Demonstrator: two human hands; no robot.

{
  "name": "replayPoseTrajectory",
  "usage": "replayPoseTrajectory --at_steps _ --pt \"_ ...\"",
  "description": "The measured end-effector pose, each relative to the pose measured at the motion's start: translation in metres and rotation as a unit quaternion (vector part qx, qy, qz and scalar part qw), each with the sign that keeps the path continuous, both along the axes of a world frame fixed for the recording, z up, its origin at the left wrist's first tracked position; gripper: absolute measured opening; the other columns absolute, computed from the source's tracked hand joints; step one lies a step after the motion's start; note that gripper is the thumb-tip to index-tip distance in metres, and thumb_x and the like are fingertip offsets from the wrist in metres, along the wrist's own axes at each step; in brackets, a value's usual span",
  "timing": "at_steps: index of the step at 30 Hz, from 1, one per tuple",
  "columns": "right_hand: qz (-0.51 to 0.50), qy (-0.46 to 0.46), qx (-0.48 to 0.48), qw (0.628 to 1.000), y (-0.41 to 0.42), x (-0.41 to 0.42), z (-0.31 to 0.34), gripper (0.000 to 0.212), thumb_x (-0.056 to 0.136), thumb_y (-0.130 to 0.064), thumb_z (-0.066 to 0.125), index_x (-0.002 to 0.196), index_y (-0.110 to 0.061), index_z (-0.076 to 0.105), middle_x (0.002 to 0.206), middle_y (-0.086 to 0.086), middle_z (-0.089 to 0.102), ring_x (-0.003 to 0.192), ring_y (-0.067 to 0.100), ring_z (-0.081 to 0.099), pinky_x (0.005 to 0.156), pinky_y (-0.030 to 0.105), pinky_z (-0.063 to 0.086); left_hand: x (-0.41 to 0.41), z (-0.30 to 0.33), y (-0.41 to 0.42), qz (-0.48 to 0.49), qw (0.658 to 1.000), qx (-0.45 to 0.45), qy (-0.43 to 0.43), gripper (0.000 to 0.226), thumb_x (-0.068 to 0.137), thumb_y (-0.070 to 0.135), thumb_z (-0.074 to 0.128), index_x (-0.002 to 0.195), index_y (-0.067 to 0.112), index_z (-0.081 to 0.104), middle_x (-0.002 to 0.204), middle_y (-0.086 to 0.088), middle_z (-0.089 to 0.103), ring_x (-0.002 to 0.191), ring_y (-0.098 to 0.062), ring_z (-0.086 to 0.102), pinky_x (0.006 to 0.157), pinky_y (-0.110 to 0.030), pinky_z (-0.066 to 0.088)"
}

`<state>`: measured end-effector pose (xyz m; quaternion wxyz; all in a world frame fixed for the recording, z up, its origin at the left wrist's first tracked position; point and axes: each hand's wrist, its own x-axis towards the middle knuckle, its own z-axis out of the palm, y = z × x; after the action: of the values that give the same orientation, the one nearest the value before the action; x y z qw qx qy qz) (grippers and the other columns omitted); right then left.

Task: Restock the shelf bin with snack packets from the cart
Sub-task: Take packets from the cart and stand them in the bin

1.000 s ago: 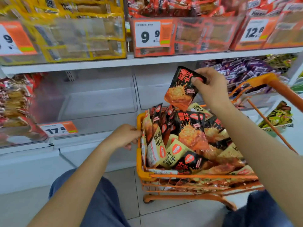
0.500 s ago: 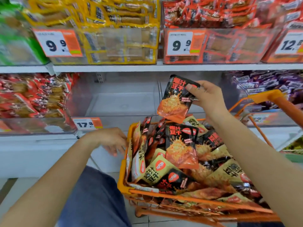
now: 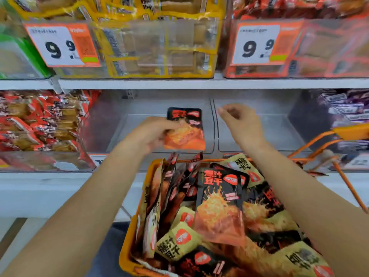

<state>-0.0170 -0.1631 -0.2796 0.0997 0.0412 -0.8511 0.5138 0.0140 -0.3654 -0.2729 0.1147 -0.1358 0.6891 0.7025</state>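
Far left, red crinkled packs [image 3: 36, 124] in a clear bin under a "9.9" tag [image 3: 61, 46]. Left hand [image 3: 151, 132] pinching a glossy black-and-orange snack packet [image 3: 185, 130] above the clear plastic shelf bin [image 3: 151, 136] (bare floor showing). Right hand [image 3: 242, 124] loosely open, holding nothing. Below, orange cart [image 3: 129, 246] heaped with packets.
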Motion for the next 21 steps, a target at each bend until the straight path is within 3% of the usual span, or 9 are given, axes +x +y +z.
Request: replayPoseTrajectory --at_steps 3,5,8,12,14,17,19,20,21 --pt "0.059 -0.055 0.101 0.992 -0.004 -0.023 -0.013 0.054 0.092 -0.042 0.058 0.137 -0.016 0.048 0.139 0.006 0.051 0.128 0.022 0.047 0.106 0.037 0.037 -0.036 -0.017 -0.022 0.052 0.998 0.020 -0.017 0.008 0.087 0.014 0.065 0.092 0.007 0.064 0.068 0.001 0.070 0.053 -0.004 0.065 0.048 -0.019 0.052" --pt "0.116 -0.103 0.123 0.980 -0.009 -0.041 -0.020 0.067 0.092 -0.044 0.057 0.147 -0.017 0.032 0.148 0.005 0.042 0.133 0.024 0.042 0.108 0.034 0.035 -0.062 -0.027 -0.024 0.070 0.997 0.001 -0.033 0.007 0.090 0.011 0.063 0.083 0.012 0.061 0.056 0.007 0.067 0.046 -0.001 0.062 0.044 -0.017 0.050" --pt "0.102 -0.057 0.217 0.969 -0.010 -0.058 -0.028 0.064 0.091 -0.040 0.058 0.148 -0.021 0.033 0.144 0.007 0.047 0.125 0.026 0.051 0.099 0.029 0.039 -0.102 -0.040 -0.018 0.086 0.994 -0.044 -0.049 0.016 0.089 0.007 0.061 0.077 0.016 0.056 0.065 0.005 0.063 0.055 -0.006 0.059 0.048 -0.020 0.049" --pt "0.106 0.000 0.231 0.967 -0.005 -0.059 -0.033 0.056 0.092 -0.036 0.055 0.145 -0.025 0.039 0.134 0.005 0.054 0.104 0.026 0.061 0.090 0.032 0.044 -0.154 -0.060 -0.011 0.110 0.982 -0.151 -0.009 0.023 0.085 0.008 0.065 0.071 0.019 0.050 0.081 0.000 0.057 0.060 -0.001 0.058 0.053 -0.023 0.041" --pt "0.109 0.013 0.245 0.963 -0.004 -0.058 -0.033 0.056 0.093 -0.034 0.053 0.146 -0.025 0.037 0.136 0.004 0.053 0.103 0.024 0.061 0.087 0.028 0.041 -0.171 -0.062 -0.004 0.116 0.982 -0.152 0.008 0.008 0.086 0.007 0.065 0.083 0.012 0.060 0.087 -0.002 0.059 0.056 0.003 0.059 0.055 -0.015 0.047" --pt "0.102 0.011 0.252 0.962 -0.004 -0.057 -0.034 0.056 0.094 -0.033 0.052 0.147 -0.027 0.034 0.136 0.002 0.052 0.103 0.022 0.060 0.082 0.025 0.037 -0.195 -0.073 0.003 0.125 0.972 -0.199 0.028 0.035 0.079 0.012 0.075 0.111 0.002 0.065 0.111 -0.013 0.067 0.095 -0.018 0.064 0.086 -0.031 0.053" --pt "0.102 0.012 0.240 0.965 -0.004 -0.056 -0.034 0.056 0.094 -0.031 0.052 0.146 -0.027 0.035 0.132 0.004 0.054 0.102 0.022 0.060 0.087 0.029 0.040 -0.204 -0.075 0.008 0.118 0.966 -0.225 0.038 0.024 0.081 0.012 0.074 0.102 0.003 0.067 0.107 -0.016 0.067 0.095 -0.022 0.064 0.083 -0.029 0.053" --pt "0.102 0.013 0.236 0.966 -0.004 -0.056 -0.034 0.056 0.093 -0.031 0.052 0.146 -0.027 0.035 0.131 0.006 0.055 0.102 0.022 0.061 0.088 0.030 0.042 -0.208 -0.076 0.011 0.109 0.967 -0.228 0.040 0.009 0.083 0.010 0.070 0.091 0.007 0.066 0.101 -0.016 0.065 0.093 -0.021 0.063 0.073 -0.023 0.054" --pt "0.103 0.014 0.237 0.966 -0.004 -0.056 -0.034 0.056 0.093 -0.031 0.052 0.146 -0.027 0.035 0.129 0.007 0.055 0.103 0.022 0.061 0.089 0.031 0.043 -0.211 -0.077 0.013 0.105 0.967 -0.231 0.039 0.010 0.086 0.009 0.065 0.078 0.012 0.060 0.095 -0.013 0.063 0.092 -0.020 0.061 0.063 -0.018 0.052"
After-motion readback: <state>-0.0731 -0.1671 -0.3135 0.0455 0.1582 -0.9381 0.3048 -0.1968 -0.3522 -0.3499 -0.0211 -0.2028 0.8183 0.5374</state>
